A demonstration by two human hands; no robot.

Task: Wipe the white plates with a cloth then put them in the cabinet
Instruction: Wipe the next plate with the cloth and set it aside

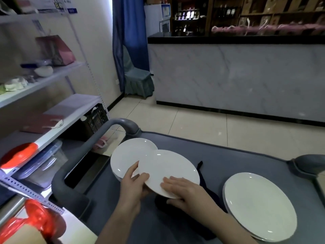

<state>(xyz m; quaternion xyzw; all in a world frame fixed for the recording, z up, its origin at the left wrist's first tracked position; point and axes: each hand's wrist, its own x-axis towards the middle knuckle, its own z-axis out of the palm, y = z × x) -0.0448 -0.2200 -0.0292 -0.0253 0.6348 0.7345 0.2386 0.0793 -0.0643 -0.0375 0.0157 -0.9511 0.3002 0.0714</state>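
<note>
I hold one white plate [168, 169] above the grey cart top [228, 155]. My left hand [134, 184] grips its left rim, thumb on the upper face. My right hand [184, 189] grips the near rim, fingers flat on top and thumb underneath. Below the plate a dark cloth [207, 189] lies on the cart, partly hidden by my right hand. A stack of white plates [126, 155] sits at the cart's left, just behind the held plate. Another stack of larger white plates [258, 205] lies at the right.
The cart's grey handle [84, 152] curves along its left side. White metal shelves [44, 80] with boxes, lids and red-topped containers [19, 155] stand close on the left. A marble-fronted counter [237, 76] is across the tiled floor, with a covered chair [139, 80] by a blue curtain.
</note>
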